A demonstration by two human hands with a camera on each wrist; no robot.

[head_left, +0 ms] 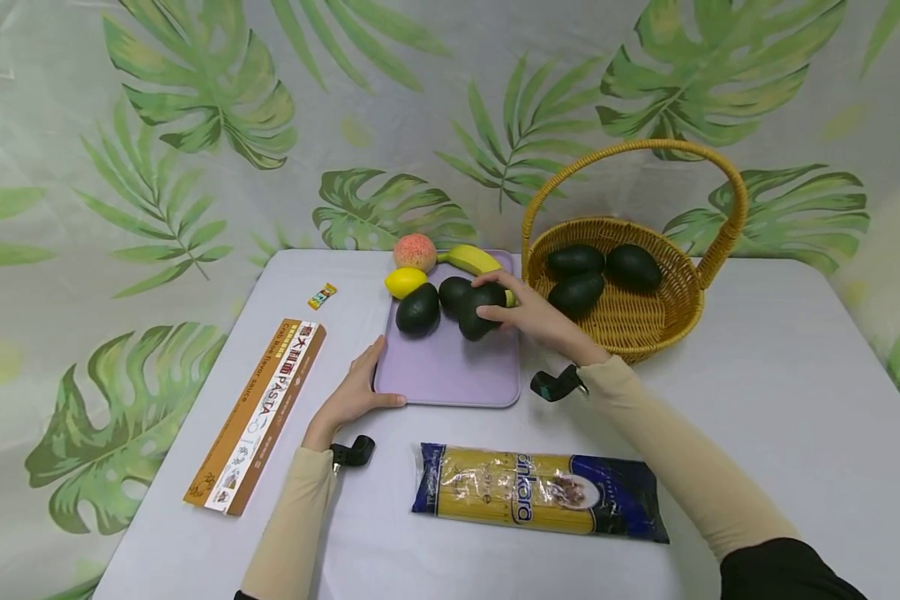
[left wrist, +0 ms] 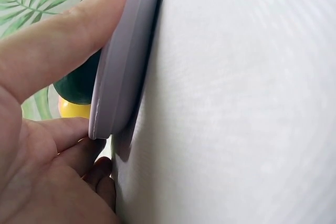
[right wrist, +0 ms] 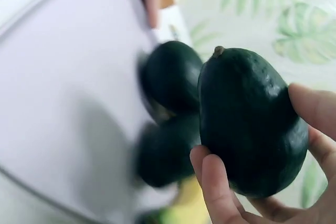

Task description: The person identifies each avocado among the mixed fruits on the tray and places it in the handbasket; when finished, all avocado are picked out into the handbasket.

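Right hand (head_left: 532, 318): wrapped by fingertips and thumb around a dark green, smooth, egg-shaped avocado (right wrist: 252, 124), which it holds up over the tray, stem end showing.
Left hand (head_left: 354, 390): grasping the near left corner of the shallow lilac rectangular tray (head_left: 457, 379), thumb along the front rim, fingers at the side.
Tray's load: two more dark green avocados (head_left: 418, 310) lie side by side; behind them sit a bright yellow lemon (head_left: 406, 282) by the left edge, a round pinkish-orange peach (head_left: 416, 252) at the far left corner and a curved yellow banana (head_left: 471, 259), partly behind the right hand.
Basket: the golden woven basket (head_left: 630, 333) with its tall arched handle stands just right of the tray, three dark avocados (head_left: 633, 267) grouped toward its back.
Nearest me: a blue-and-yellow plastic pasta packet (head_left: 487, 487) lies in front of the tray.
Off left: a long brown-and-white cardboard pasta box (head_left: 258, 417), slanted, and a small yellow-green wrapped packet (head_left: 322, 296) beyond it.
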